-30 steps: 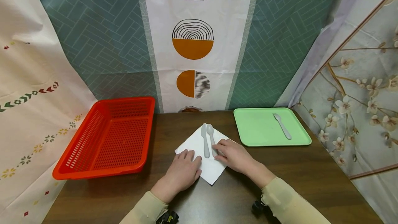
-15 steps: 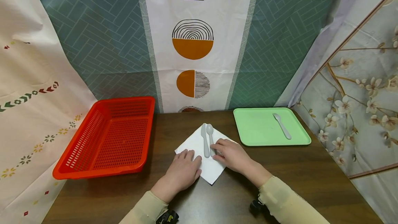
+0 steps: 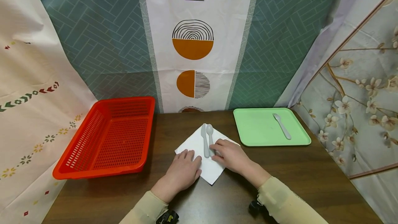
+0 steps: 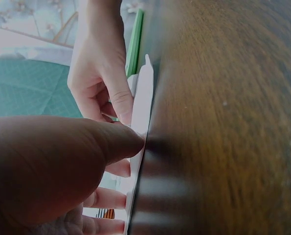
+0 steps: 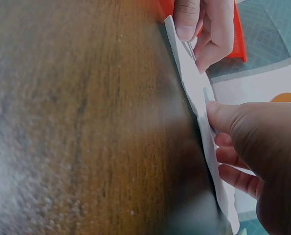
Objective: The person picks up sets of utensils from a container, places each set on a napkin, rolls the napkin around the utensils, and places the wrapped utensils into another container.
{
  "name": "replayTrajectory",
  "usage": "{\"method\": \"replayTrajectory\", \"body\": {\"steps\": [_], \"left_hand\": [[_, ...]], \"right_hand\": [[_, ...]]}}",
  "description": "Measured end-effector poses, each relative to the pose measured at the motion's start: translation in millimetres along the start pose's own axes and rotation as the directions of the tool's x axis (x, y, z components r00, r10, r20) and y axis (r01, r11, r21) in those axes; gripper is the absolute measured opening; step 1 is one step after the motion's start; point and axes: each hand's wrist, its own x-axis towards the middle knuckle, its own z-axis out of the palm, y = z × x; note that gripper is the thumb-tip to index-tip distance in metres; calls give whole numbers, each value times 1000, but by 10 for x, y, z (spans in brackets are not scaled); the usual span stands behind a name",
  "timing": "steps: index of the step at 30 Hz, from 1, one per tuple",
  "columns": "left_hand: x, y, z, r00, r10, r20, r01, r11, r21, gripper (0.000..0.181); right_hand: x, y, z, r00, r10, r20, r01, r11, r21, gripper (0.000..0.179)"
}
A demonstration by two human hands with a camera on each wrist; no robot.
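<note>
A white paper napkin (image 3: pixel 191 143) lies cornerwise on the table in the head view. On it, side by side, are a grey knife (image 3: pixel 205 142) and a grey spoon (image 3: pixel 210 131), both with handles toward me. My right hand (image 3: pixel 231 155) pinches the spoon's handle between thumb and fingers, partly hiding it. My left hand (image 3: pixel 182 171) rests on the napkin's left part, its fingers spread. In the left wrist view the left thumb (image 4: pixel 121 142) touches the napkin's edge. The right wrist view has the right thumb (image 5: pixel 221 115) against the thin handle, just above the napkin.
A red plastic basket (image 3: pixel 146 148) stands at the left. Toward the back right lies a light green tray (image 3: pixel 255 130) with a grey fork (image 3: pixel 282 126) on it. Patterned cloths (image 3: pixel 199 61) hang behind and beside the brown table (image 3: pixel 280 165).
My right hand has shifted slightly left, bringing the spoon's handle closer to the knife. The left hand stays where it was.
</note>
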Motion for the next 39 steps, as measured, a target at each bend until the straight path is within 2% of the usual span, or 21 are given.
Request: {"method": "replayTrajectory", "body": {"steps": [8,17,26,39], "left_hand": [[-11,1,-14,1000,9,-19,-9,1000,10,36],[5,4,8,1000,-1,4,1,1000,4,38],[-9,-5,21,999,14,-31,-14,1000,12,33],[-11,5,0,1000,7,-19,-6,1000,10,35]], "right_hand": [[-7,-5,5,1000,4,-1,-4,1000,4,39],[-32,12,-12,1000,-3,-13,3,1000,8,42],[-81,34,-48,999,-10,-30,10,1000,-15,43],[-132,61,-60,999,1,-49,-3,999,-32,46]]}}
